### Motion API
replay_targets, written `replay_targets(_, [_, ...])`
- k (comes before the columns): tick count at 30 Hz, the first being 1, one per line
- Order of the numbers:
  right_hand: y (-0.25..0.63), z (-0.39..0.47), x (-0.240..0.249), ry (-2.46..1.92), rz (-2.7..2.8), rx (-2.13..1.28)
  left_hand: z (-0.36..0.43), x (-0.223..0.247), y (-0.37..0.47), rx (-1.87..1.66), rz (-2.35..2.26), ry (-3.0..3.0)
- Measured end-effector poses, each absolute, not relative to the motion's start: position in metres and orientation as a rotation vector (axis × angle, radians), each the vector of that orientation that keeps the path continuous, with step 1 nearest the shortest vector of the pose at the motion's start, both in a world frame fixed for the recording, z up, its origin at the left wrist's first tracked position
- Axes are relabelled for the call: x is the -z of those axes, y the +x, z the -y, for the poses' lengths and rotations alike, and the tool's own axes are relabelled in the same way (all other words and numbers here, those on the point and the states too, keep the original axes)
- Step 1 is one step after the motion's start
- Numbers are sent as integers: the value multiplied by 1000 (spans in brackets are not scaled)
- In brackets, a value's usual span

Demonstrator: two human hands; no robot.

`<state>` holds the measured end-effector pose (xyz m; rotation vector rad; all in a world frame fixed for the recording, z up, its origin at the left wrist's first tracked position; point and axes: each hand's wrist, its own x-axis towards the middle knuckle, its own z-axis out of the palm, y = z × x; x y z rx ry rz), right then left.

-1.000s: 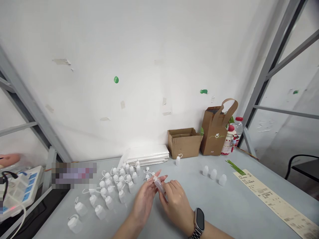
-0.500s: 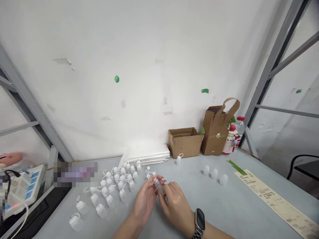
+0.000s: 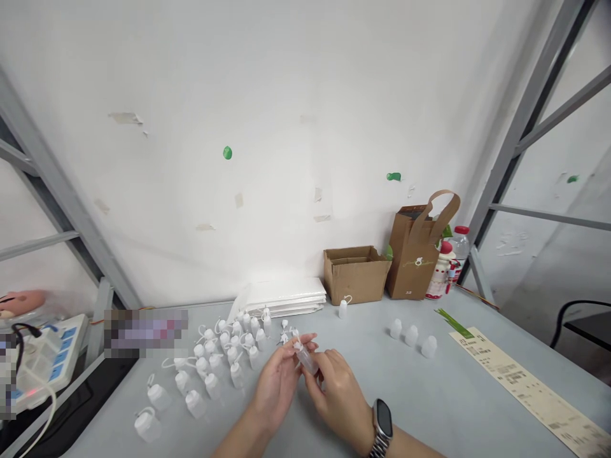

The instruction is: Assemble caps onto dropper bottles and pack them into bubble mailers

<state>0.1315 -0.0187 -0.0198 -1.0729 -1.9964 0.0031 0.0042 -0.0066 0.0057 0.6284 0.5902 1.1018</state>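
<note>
My right hand point(image 3: 338, 389), with a watch on the wrist, grips the lower end of a small translucent squeeze bottle point(image 3: 308, 361) between thumb and fingers. Around the bottle's upper end curl the fingers of my left hand point(image 3: 277, 384), at its white cap. The bottle is tilted, its top pointing up and left. Just beyond the left fingertips lie a few loose white caps point(image 3: 284, 326). To the left stand several capped bottles point(image 3: 211, 384) with strap loops. On the right are three small bottles point(image 3: 411, 336) without visible straps.
A single capped bottle point(image 3: 343, 310) stands before an open cardboard box point(image 3: 358, 284). Along the wall are white padded envelopes point(image 3: 281, 296) and a brown paper bag point(image 3: 411, 270). Printed paper strips point(image 3: 520, 381) lie at right, a power strip point(image 3: 62, 356) at far left.
The view has shifted very slightly. Both hands stay on the bottle, with only a small movement of the fingers.
</note>
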Motion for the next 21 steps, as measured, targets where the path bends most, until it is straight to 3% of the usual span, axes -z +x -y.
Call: replay_targets(21, [130,16,8,-1152,1563,-1033,3,-7,2,-1055,-640,585])
